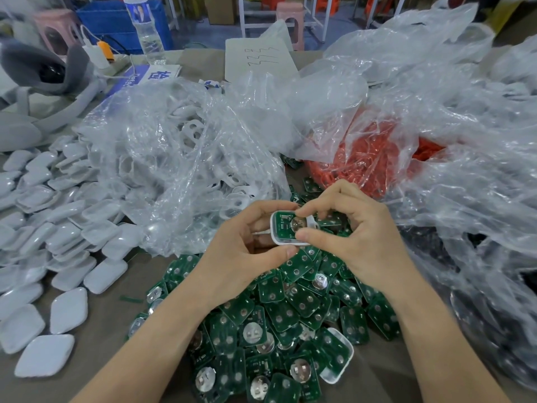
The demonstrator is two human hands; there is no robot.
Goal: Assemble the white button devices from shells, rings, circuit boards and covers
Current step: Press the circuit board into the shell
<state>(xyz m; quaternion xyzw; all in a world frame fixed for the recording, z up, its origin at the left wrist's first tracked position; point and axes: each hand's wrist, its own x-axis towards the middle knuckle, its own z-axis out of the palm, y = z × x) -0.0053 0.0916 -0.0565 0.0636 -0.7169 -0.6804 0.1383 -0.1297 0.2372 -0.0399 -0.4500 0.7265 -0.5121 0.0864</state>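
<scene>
Green board (286,228) lies inside the white shell (283,243) you hold just above the heap of loose circuit boards (293,312), so you seem to be at the seating step. Your left hand (241,248) curls round the shell's left end with the thumb under its near rim. Your right hand (357,237) pinches the right end between thumb and forefinger. Whether a ring already sits beneath the board cannot be told. Next, you will likely need to press the board down evenly until it lies level within the rim, then reach left for one of the covers (69,311) spread on the table (101,330). The shell is a thin, smooth moulding with rounded corners and a small tab at one end. The board is stiff and flat, and carries a round, shiny metal cell holder. The covers are glossy, slightly domed pads. Crinkled clear film bags beyond hold more white shells (191,135) and orange-red rings (369,161).
</scene>
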